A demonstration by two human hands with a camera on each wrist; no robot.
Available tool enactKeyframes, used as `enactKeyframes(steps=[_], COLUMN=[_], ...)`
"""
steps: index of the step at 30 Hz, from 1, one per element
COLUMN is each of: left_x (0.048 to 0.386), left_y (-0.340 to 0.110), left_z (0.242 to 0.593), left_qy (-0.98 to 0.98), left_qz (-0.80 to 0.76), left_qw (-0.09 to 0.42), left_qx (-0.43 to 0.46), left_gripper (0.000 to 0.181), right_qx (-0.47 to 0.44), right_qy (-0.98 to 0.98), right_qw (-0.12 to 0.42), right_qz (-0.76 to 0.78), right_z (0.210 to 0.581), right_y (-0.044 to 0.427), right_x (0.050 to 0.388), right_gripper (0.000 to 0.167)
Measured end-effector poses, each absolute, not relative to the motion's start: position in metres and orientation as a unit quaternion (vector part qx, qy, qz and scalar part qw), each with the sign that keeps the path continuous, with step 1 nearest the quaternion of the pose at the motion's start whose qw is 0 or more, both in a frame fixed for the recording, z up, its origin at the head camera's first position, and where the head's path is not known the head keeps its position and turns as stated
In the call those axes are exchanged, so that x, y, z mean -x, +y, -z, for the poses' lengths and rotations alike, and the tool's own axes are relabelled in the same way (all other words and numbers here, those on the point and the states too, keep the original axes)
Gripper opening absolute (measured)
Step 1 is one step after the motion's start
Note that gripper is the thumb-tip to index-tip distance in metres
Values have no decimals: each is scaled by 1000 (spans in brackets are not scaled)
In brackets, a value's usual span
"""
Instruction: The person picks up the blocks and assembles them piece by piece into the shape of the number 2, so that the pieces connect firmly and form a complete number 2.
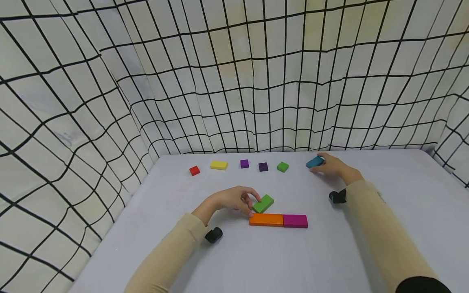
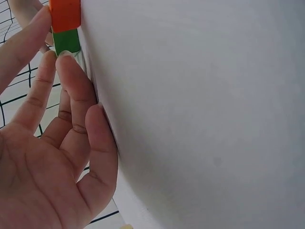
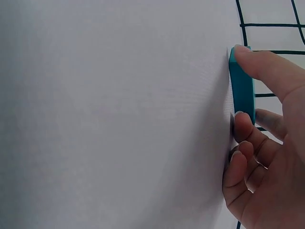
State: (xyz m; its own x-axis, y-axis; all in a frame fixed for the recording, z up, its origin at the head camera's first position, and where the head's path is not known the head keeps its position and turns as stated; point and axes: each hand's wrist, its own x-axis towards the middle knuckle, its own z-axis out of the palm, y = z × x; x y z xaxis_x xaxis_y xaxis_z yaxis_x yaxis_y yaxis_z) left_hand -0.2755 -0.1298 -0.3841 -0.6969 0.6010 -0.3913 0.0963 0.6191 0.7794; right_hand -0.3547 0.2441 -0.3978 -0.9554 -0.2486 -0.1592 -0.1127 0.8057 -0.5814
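Note:
My left hand (image 1: 234, 199) is at the left end of the orange block (image 1: 266, 220), its thumb at that end. Its index fingertip touches the slanted green block (image 1: 264, 204) just behind. In the left wrist view, the fingertips meet the ends of the orange block (image 2: 66, 15) and the green block (image 2: 66, 42). A magenta block (image 1: 295, 221) lies end to end with the orange one. Farther back on the right, my right hand (image 1: 334, 167) pinches a blue block (image 1: 315, 162) between thumb and fingers; the right wrist view shows this blue block (image 3: 243, 88) standing on edge.
Along the back of the white table (image 1: 278, 260) lie a red block (image 1: 194, 170), a yellow block (image 1: 219, 165), a purple block (image 1: 244, 163), a dark purple block (image 1: 263, 167) and a small green block (image 1: 282, 167). Black netting (image 1: 253, 87) rises behind and on both sides.

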Motion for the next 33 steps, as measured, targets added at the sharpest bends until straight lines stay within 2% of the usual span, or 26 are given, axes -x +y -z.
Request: enactKeyframes(steps=[16,33], left_x=[276,275], left_y=[-130,-130], left_z=[386,384], left_qy=[835,838], left_qz=[-386,-377], left_qw=[333,331], left_qx=[-209,-214], left_gripper=[41,42], right_qx=[74,107], right_qy=[949,954], right_qw=[74,70], right_qz=[296,271], right_z=[406,394], right_y=[252,248], right_x=[359,349], right_gripper=[84,84])
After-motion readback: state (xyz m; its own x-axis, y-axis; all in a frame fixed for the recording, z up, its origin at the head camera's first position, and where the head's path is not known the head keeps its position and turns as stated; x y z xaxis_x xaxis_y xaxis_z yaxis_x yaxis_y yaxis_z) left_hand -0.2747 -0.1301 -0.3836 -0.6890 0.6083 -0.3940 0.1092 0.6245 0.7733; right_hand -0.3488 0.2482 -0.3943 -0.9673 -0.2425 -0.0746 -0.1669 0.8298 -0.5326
